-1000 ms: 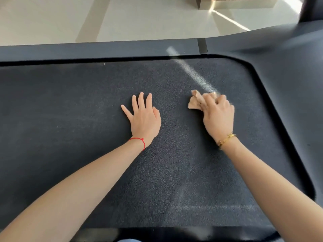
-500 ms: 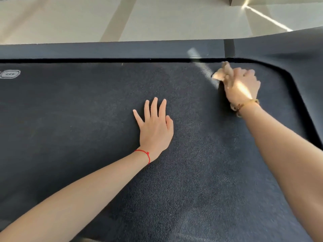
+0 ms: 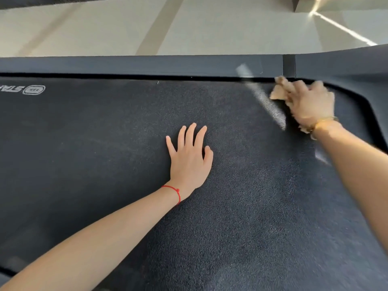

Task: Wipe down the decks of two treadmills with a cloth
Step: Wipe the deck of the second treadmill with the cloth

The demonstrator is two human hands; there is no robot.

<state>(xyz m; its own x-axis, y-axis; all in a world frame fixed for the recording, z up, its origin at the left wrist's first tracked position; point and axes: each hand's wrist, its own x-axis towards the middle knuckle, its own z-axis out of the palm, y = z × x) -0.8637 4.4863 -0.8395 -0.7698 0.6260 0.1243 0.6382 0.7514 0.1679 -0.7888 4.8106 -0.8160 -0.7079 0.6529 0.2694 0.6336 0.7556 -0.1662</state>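
A dark textured treadmill deck (image 3: 105,143) fills most of the view. My right hand (image 3: 310,106) grips a crumpled tan cloth (image 3: 278,92) and presses it on the deck at the far right corner, close to the side rail; the hand is motion-blurred. The cloth sticks out past my fingers and a scrap shows under my wrist. My left hand (image 3: 190,156) rests flat on the middle of the deck, fingers straight and slightly spread, holding nothing.
A smooth dark side rail (image 3: 147,65) runs along the far edge and curves round at the right (image 3: 373,95). A white logo (image 3: 31,89) is printed at the deck's far left. Pale tiled floor (image 3: 105,28) lies beyond, with a box corner (image 3: 302,3) at top right.
My right hand has swept the cloth away from me, from the deck's middle to the far right corner. My left hand has stayed flat in place; the view has shifted.
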